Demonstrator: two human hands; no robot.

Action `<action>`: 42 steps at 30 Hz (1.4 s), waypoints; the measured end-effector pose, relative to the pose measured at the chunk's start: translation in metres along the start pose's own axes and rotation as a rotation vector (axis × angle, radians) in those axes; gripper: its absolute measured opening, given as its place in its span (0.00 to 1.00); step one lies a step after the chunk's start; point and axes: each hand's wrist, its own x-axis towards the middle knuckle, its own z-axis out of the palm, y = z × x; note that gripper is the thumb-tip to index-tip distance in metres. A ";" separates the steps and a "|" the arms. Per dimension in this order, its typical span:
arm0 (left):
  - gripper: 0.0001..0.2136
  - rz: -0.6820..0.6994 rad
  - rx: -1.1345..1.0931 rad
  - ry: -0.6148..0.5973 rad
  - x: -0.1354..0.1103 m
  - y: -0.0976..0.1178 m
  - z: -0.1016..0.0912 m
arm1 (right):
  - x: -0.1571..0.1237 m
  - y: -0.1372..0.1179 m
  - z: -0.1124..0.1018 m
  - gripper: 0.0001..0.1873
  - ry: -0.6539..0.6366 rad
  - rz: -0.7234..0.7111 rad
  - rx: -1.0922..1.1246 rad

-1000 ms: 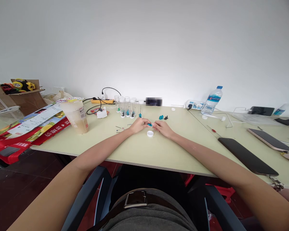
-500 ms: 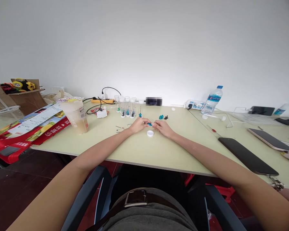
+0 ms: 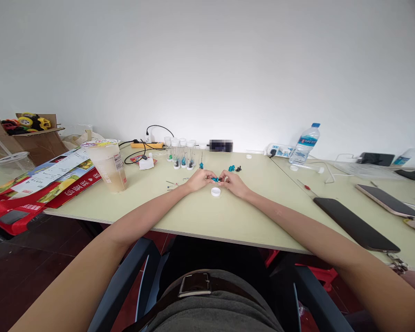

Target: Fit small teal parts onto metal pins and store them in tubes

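Observation:
Between my two hands, above the table, is a small blue part with a dark piece at its right end. The fingers of my left hand are closed on its left side. My right hand pinches the right end, where the dark piece shows by the fingertips. Just below them on the table sits a round white cap. Behind my left hand stands a blue piece with a thin upright rod. Several blue parts and small black parts lie beyond my right hand.
Several clear tubes with white caps stand back left. A drink cup and red bag are at the left. To the right are a water bottle, a black phone and cables. Thin pins lie by my left forearm.
My right hand's fingers have shifted their pinch on the small part, and more of the blue piece and a dark end now show. The left hand stays nearly in place.

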 end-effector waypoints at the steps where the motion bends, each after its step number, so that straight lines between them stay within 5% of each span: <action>1: 0.08 0.004 0.005 -0.003 0.000 0.000 0.000 | 0.000 0.000 0.000 0.09 0.007 -0.011 0.007; 8: 0.09 0.000 -0.023 0.016 0.000 -0.001 0.000 | 0.000 0.001 0.000 0.15 -0.029 0.077 -0.005; 22: 0.08 0.015 -0.008 -0.002 0.000 -0.002 0.000 | 0.000 0.001 0.001 0.10 0.006 0.007 0.025; 31: 0.09 0.009 0.021 0.025 0.001 -0.005 0.000 | 0.000 -0.005 -0.001 0.23 0.003 0.130 0.063; 42: 0.09 0.013 0.029 0.010 0.000 -0.008 0.000 | 0.001 0.004 0.001 0.14 0.012 0.067 0.074</action>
